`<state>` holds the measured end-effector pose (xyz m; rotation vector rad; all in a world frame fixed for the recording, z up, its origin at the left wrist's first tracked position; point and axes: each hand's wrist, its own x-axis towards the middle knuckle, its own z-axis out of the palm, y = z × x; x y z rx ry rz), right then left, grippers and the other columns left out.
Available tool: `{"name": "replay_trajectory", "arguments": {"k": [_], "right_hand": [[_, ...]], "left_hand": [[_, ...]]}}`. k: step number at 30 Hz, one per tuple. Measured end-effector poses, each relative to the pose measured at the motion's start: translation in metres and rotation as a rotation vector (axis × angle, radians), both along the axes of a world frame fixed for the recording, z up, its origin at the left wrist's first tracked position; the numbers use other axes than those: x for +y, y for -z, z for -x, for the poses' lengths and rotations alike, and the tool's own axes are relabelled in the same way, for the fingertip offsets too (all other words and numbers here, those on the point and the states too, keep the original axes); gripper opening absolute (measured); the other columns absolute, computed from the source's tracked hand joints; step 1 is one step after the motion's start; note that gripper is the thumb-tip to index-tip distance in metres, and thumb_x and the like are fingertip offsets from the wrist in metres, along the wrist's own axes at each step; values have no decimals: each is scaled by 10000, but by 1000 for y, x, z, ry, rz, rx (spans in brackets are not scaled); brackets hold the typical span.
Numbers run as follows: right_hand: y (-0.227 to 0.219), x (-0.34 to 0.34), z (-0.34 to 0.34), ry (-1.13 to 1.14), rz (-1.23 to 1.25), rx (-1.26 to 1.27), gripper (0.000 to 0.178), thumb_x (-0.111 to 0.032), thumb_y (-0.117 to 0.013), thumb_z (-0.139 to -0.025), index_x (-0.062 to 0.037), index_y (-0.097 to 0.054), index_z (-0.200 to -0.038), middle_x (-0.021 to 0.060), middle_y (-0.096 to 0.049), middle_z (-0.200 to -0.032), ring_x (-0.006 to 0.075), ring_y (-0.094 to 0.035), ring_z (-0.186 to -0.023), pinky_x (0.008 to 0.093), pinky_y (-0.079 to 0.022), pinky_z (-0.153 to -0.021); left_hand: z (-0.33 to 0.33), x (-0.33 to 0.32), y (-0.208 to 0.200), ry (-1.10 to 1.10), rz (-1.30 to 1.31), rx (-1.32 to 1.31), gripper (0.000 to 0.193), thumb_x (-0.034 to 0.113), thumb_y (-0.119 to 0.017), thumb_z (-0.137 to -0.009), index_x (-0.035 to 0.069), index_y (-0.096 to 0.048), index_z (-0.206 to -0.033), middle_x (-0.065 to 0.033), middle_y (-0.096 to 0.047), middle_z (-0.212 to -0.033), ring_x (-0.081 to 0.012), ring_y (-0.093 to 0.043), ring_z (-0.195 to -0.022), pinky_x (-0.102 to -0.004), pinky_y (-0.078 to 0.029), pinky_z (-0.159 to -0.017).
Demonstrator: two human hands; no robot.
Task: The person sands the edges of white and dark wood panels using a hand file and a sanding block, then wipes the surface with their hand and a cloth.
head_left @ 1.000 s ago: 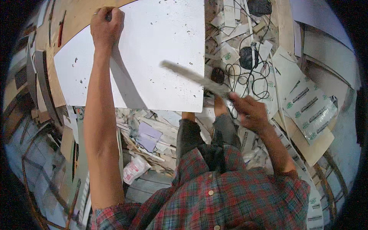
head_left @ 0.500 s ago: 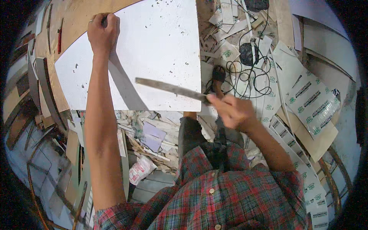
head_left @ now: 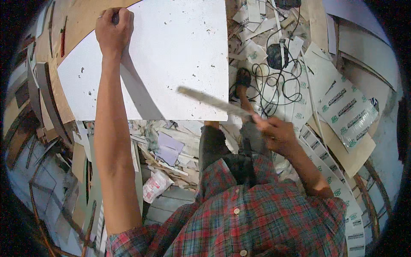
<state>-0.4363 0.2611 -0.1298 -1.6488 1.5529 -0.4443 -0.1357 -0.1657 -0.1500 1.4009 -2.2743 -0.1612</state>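
Observation:
A white board (head_left: 184,55) with one curved edge lies on a wooden surface, dotted with dark flecks. My left hand (head_left: 113,34), closed into a fist, rests on its upper left part. Something dark shows between the fingers there, but I cannot make out what it is. My right hand (head_left: 276,133) is wrapped round the near end of a long, narrow flat file (head_left: 214,100), slightly smeared by motion. The file slants up and to the left, its far end over the board's lower right part. I cannot tell whether it touches the board.
Offcuts and scraps litter the floor below the board. A black cable (head_left: 278,88) lies coiled to the right, beside my foot (head_left: 243,78). Printed sheets (head_left: 349,113) are at far right. Curved dark strips (head_left: 51,98) stand at left, near a red tool (head_left: 63,43). A white bag (head_left: 156,186) lies below.
My right hand and the file have moved right and a little down, drawing back from the board's middle. My left hand stays closed in nearly the same place on the board.

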Motion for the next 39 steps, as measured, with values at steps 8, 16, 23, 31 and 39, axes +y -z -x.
{"name": "replay_trajectory", "arguments": {"k": [8,16,23,31,39], "right_hand": [[-12,-10,-10,51,-4,-14,535,-110,-727,-808,-198,-620,-1324,46,-638,-830,236,-632,-634,348,-513,-527],[-14,-3,-31,25,4,-23,513,-176,-677,-843,-253,-612,-1346,61,-662,-902,239,-677,-702,343,-560,-572],[-6,-4,-50,-85,53,-15,510,-167,-693,-830,-258,-628,-1328,32,-671,-859,236,-677,-677,350,-547,-535],[-13,43,17,314,116,36,473,-67,-693,-857,-166,-622,-1314,61,-687,-869,287,-665,-703,375,-544,-608],[-7,70,46,933,142,-89,448,-50,-644,-916,-23,-592,-1360,83,-705,-991,143,-632,-804,271,-506,-727]], "left_hand": [[2,2,-3,-27,-47,-5,274,272,-617,-915,20,-720,-948,-155,-695,-939,-289,-663,-854,-376,-512,-819],[1,0,-2,6,-62,23,342,320,-596,-878,10,-728,-935,-173,-704,-962,-339,-669,-885,-398,-515,-820],[-4,-8,4,-6,-6,-42,261,267,-635,-911,26,-722,-964,-141,-704,-932,-269,-673,-863,-375,-516,-817],[-11,1,6,64,104,122,297,274,-660,-917,19,-700,-1063,-168,-707,-942,-258,-680,-805,-370,-531,-750],[89,188,-18,396,-347,-173,756,322,-615,-863,9,-354,-1500,-224,-303,-1583,-361,-194,-1507,-514,-96,-1235]]}}
